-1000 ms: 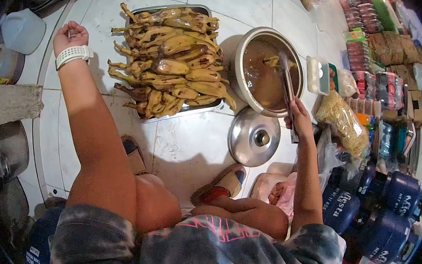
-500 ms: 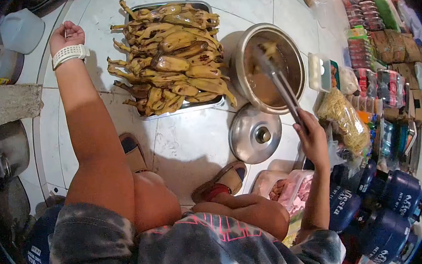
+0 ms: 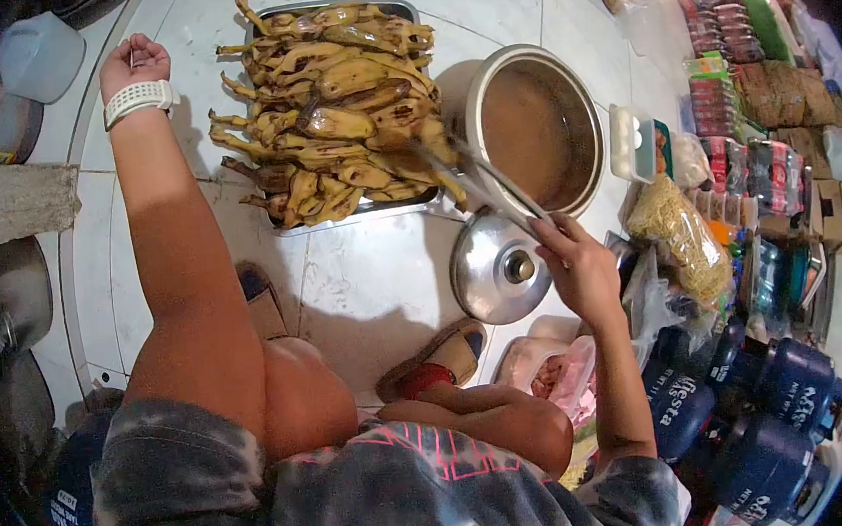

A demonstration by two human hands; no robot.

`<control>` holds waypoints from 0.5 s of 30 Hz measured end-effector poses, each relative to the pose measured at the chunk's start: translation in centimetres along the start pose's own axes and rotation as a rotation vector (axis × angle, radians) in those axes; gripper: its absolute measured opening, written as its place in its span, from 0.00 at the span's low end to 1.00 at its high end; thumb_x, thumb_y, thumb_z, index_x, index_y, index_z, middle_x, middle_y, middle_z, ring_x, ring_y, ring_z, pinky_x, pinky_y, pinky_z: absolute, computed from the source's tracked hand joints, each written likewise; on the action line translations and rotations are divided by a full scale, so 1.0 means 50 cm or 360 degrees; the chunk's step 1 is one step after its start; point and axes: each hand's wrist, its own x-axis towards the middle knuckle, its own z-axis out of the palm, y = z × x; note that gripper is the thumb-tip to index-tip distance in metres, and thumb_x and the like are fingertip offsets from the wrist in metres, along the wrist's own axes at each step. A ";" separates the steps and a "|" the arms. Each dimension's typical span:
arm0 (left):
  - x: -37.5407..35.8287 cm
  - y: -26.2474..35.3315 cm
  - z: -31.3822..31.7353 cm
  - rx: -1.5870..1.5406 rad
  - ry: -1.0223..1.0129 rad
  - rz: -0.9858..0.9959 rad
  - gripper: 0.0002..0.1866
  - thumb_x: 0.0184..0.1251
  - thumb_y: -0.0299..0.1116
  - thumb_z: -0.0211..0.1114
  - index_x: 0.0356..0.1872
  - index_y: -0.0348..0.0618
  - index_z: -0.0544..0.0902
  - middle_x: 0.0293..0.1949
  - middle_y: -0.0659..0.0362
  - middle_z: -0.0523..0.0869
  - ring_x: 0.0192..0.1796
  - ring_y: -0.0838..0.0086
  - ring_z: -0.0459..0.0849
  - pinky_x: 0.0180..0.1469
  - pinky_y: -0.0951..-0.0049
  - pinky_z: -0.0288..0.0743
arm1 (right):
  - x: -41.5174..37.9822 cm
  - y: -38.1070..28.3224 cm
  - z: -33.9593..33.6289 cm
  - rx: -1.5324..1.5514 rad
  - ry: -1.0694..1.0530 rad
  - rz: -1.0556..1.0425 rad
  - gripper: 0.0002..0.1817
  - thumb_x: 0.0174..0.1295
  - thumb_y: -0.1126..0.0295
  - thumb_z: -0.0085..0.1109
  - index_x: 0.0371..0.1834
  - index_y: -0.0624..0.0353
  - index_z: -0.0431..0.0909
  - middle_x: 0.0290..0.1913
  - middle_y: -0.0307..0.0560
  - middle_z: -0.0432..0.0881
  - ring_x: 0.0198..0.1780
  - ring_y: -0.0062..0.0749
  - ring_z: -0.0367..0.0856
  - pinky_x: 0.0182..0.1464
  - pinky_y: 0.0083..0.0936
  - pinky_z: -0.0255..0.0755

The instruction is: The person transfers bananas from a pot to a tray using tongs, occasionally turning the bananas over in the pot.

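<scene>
My right hand is closed round the handle end of metal tongs, whose blurred tips reach over the right side of the bananas. Many yellow-brown, blackened bananas lie heaped in a metal tray on the floor. Right of it stands a pot holding brownish liquid. A steel lid with a dark knob lies on the floor below the pot, near my right hand. My left hand, its wrist in a white watch strap, hangs left of the tray with fingers loosely curled and nothing visible in them.
Packed goods line the right side, with a bag of dry noodles in front. Blue gas cylinders stand lower right. Containers of meat sit by my leg. Plastic jugs and a wooden board are at left.
My right hand has swung the tongs left and down, out of the pot to the bananas in the tray. The piece seen at the tips over the pot is gone from there.
</scene>
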 end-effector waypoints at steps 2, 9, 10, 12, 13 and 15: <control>0.003 -0.001 -0.001 -0.0044 0.0006 0.0009 0.02 0.49 0.23 0.45 0.25 0.39 0.67 0.20 0.60 0.72 0.23 0.76 0.72 0.25 0.78 0.64 | 0.021 -0.021 0.005 -0.0152 -0.0073 -0.0100 0.15 0.44 0.72 0.47 0.39 0.46 0.70 0.38 0.42 0.71 0.30 0.36 0.73 0.30 0.25 0.69; -0.013 -0.015 0.010 -0.0035 -0.0018 0.0018 0.02 0.49 0.23 0.45 0.25 0.38 0.66 0.21 0.58 0.72 0.22 0.75 0.72 0.26 0.78 0.66 | 0.096 -0.060 0.043 -0.0279 -0.0030 -0.0324 0.15 0.44 0.72 0.44 0.36 0.44 0.71 0.31 0.44 0.69 0.24 0.35 0.73 0.25 0.27 0.69; -0.007 -0.009 0.007 -0.0034 -0.0030 -0.0008 0.02 0.48 0.23 0.45 0.25 0.38 0.66 0.21 0.58 0.72 0.22 0.75 0.72 0.26 0.78 0.66 | 0.103 -0.065 0.036 -0.0246 -0.0085 -0.0282 0.14 0.44 0.72 0.44 0.36 0.44 0.71 0.30 0.45 0.69 0.24 0.35 0.73 0.24 0.27 0.69; 0.004 -0.001 -0.001 -0.0039 -0.0059 -0.0036 0.02 0.48 0.23 0.45 0.25 0.38 0.66 0.21 0.58 0.72 0.22 0.75 0.72 0.25 0.78 0.66 | 0.107 -0.072 0.023 -0.0215 -0.0135 -0.0248 0.14 0.44 0.72 0.44 0.35 0.44 0.71 0.27 0.46 0.68 0.23 0.36 0.73 0.23 0.28 0.68; 0.009 0.003 -0.006 -0.0044 -0.0077 -0.0035 0.02 0.48 0.23 0.45 0.25 0.38 0.66 0.21 0.58 0.72 0.22 0.75 0.72 0.25 0.78 0.66 | 0.108 -0.076 0.018 -0.0214 -0.0128 -0.0257 0.13 0.44 0.72 0.43 0.35 0.44 0.72 0.26 0.47 0.68 0.23 0.36 0.73 0.22 0.29 0.68; 0.018 0.003 -0.010 -0.0034 -0.0079 -0.0022 0.02 0.49 0.23 0.45 0.25 0.38 0.66 0.21 0.59 0.72 0.22 0.75 0.72 0.25 0.78 0.66 | 0.110 -0.079 0.008 -0.0238 -0.0127 -0.0264 0.13 0.44 0.72 0.44 0.35 0.44 0.72 0.25 0.47 0.67 0.22 0.37 0.73 0.22 0.29 0.68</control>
